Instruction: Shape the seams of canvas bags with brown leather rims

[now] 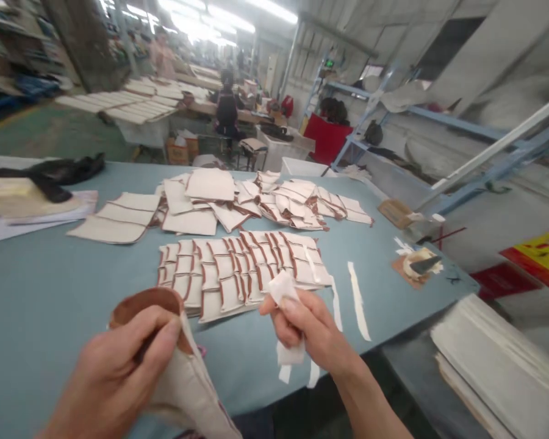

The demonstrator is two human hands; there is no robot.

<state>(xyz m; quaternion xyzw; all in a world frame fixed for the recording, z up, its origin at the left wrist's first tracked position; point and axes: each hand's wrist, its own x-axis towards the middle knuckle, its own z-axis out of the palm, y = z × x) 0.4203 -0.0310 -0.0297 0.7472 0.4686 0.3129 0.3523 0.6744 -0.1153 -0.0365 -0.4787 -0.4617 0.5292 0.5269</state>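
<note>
My left hand [132,353] pinches the edge of a cream fabric piece [183,384] with a brown lining that curls up above the fingers. The fabric hangs down toward the bottom of the view. My right hand [302,323] is closed on a white strip [283,289], which sticks out above and below the fingers. Behind the hands lies a row of overlapping cream panels with brown edges [233,262]. More white strips [359,302] lie on the blue-grey table [238,366] to the right.
Loose cream panels [210,186] are heaped farther back. At the left is a blurred cream and black object [22,195] on white sheets. A roll of tape [418,263] sits at the right. Stacked white sheets [498,366] stand lower right. A person [227,107] sits in the background.
</note>
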